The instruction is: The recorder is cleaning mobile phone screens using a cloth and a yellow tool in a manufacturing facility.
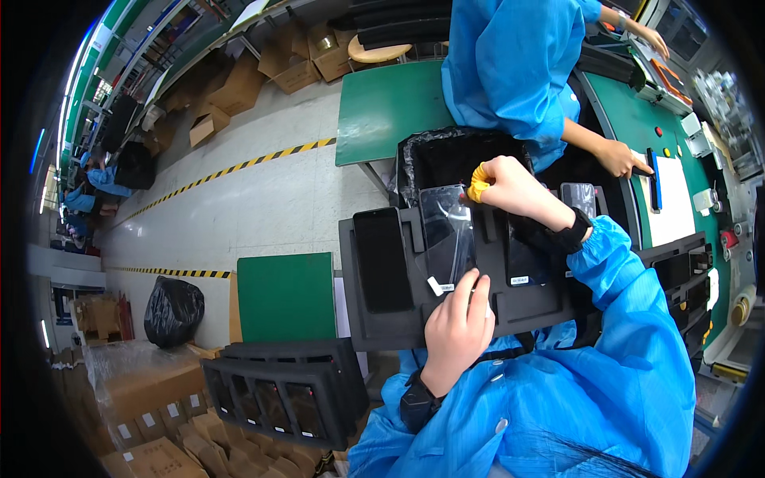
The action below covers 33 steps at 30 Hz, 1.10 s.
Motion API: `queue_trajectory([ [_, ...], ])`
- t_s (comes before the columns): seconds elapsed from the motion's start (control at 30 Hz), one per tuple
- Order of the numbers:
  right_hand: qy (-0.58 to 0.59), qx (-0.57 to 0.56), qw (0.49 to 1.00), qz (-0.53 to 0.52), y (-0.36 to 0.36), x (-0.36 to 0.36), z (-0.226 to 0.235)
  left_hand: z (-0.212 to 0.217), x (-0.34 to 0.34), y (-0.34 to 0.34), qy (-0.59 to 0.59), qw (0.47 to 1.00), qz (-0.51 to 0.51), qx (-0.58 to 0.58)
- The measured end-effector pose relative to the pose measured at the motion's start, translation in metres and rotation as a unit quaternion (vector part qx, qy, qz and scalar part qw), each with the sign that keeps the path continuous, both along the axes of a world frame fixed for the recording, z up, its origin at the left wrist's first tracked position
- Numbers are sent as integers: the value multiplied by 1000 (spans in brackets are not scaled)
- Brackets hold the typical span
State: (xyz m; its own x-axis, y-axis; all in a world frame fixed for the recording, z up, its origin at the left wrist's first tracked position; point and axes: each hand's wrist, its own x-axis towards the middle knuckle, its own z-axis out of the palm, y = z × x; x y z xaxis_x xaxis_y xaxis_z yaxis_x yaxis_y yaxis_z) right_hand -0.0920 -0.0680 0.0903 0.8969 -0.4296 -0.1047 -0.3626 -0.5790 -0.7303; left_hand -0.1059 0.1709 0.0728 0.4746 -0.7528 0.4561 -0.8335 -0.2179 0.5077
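A black foam tray lies before me with flat phone-like panels in its slots. My left hand has its fingers stretched out at the lower edge of a panel under clear film, beside a white label tab. Yellow finger cots cover fingers of my right hand, which is closed at that panel's upper right corner, by a small red tab. What it pinches is hidden. To the left sits a dark panel; to the right, another panel is partly under my right forearm.
A bin lined with a black bag stands beyond the tray. A co-worker in blue reaches over the green bench at right. More foam trays stand at lower left, near cardboard boxes and a green table.
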Motion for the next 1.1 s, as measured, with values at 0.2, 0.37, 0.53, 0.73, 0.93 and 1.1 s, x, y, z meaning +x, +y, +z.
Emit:
queue_trajectory([
  [0.2,-11,-84,996,28,-3,8,-21,-19,14,-15,34,991,71,112],
  [0.37,13,-200,978,59,7,7,-25,-33,23,-16,45,988,73,126],
  [0.53,-14,-357,932,61,14,7,-27,-29,23,-19,63,987,73,131],
  [0.73,-56,-420,897,122,28,8,-32,-33,22,-17,67,989,72,113],
  [0.93,-245,-309,855,337,33,-26,-5,-32,17,-8,43,997,55,31],
  [1.1,-288,-77,891,343,45,-101,46,2,-8,9,-96,988,-39,-115],
])
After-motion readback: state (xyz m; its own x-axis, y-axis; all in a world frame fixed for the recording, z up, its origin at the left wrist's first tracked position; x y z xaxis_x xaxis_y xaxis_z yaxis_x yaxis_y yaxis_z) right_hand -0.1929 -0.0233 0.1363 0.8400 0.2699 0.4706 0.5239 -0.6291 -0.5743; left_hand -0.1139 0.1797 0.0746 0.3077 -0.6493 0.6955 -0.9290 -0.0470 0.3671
